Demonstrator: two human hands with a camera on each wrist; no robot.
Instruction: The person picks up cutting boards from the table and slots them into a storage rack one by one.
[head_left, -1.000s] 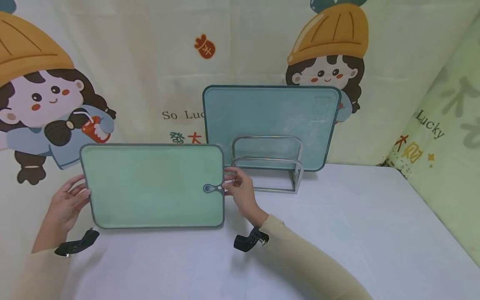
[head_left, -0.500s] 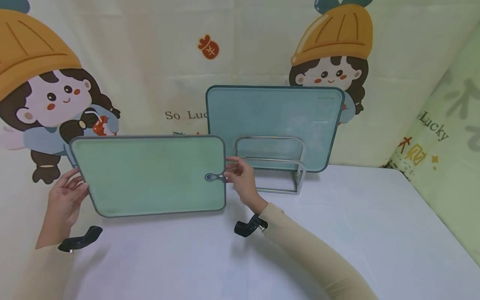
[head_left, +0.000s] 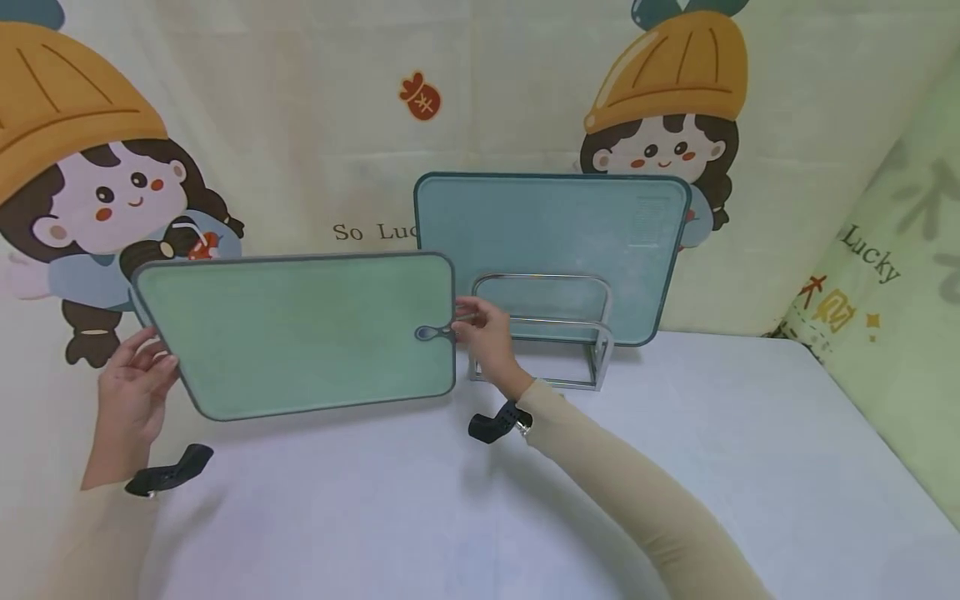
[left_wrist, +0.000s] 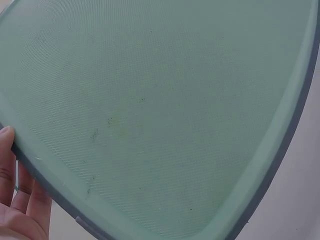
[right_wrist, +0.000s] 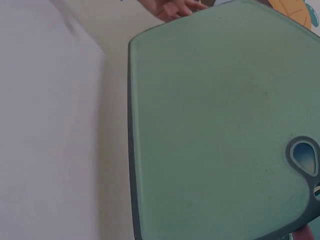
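Between both hands, a green board (head_left: 300,333) hangs clear of the table (head_left: 675,467), tilted. Left hand (head_left: 133,390) steadies its left edge with fingers (left_wrist: 20,195) fairly straight behind it; right hand (head_left: 486,333) pinches the right edge beside the hanging hole (right_wrist: 304,157). Just behind the right hand stands a wire rack (head_left: 547,333) holding a blue board (head_left: 551,225) upright against the cartoon backdrop (head_left: 300,108)
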